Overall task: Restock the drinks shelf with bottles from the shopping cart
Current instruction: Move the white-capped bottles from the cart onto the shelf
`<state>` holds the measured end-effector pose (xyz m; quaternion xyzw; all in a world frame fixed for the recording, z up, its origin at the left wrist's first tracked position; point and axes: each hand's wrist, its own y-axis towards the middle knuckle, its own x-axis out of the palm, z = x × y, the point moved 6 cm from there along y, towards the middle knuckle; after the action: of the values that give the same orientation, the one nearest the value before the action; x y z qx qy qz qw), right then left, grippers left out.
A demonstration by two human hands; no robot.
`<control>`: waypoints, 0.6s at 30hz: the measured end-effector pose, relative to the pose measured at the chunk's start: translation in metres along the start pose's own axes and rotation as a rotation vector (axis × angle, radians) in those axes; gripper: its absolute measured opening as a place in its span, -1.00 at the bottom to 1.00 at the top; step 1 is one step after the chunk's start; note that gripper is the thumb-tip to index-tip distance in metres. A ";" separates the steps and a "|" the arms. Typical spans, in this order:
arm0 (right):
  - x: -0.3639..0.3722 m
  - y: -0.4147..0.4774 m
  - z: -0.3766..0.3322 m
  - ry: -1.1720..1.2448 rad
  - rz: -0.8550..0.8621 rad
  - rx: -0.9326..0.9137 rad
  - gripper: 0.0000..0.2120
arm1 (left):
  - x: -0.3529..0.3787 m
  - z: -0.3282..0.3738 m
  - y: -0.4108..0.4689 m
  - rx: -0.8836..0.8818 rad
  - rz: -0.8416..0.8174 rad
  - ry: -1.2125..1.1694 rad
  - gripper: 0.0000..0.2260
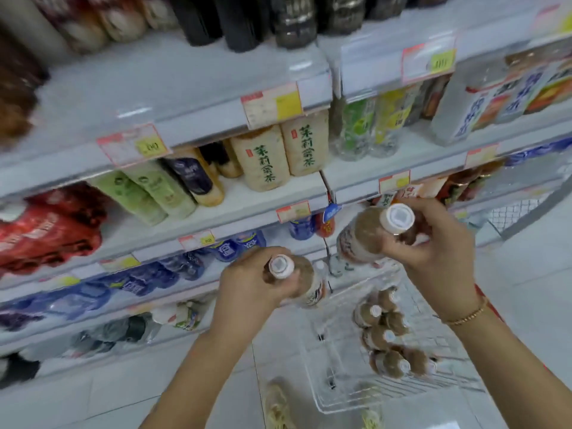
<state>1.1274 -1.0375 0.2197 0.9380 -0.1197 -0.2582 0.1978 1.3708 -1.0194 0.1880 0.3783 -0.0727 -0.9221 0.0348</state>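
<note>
Head view, left of frame: soft red packs (46, 230) crowd a lower shelf, with slim green-labelled bottles (145, 193) a tier up. All of it is blurred.
Upper centre: two pale, square-shouldered tea bottles (278, 153) stand at the front of the drinks shelf (244, 198), a smooth white board with price tags on its lip.
Left hand (247, 283): its fingers are curled round the shoulder of a brown drink bottle (309, 283). The bottle is round clear plastic with a white ribbed cap, held low in front of the blue-labelled rows.
Lower centre: the shopping cart (340, 360), a thin wire basket, holds a cluster of matching bottles (383, 339) lying on their sides.
Right hand (433, 243): it grips a second bottle (365, 235) near the neck, cap towards the camera, higher and right of the first.
Doing it well: a matching row probably sits right of centre behind this hand, though I cannot tell for sure. Stand each bottle upright with its label outward and slide it back. Grip the body rather than the cap, since the smooth plastic may slip, and place one bottle at a time.
</note>
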 end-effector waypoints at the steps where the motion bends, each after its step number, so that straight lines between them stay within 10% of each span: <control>1: -0.007 0.016 -0.025 0.023 0.028 -0.050 -0.76 | -0.031 0.017 0.004 0.009 0.053 -0.020 -0.78; 10: -0.046 0.112 -0.225 0.210 0.244 -0.440 -0.81 | -0.267 0.127 0.013 0.318 0.493 -0.022 -0.73; 18: 0.045 0.160 -0.268 0.121 0.085 -0.501 -0.74 | -0.314 0.114 0.066 0.358 0.619 0.109 -0.72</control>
<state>1.2878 -1.1119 0.4805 0.8677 -0.0791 -0.2147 0.4413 1.5141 -1.0346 0.4964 0.3871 -0.3421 -0.8190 0.2495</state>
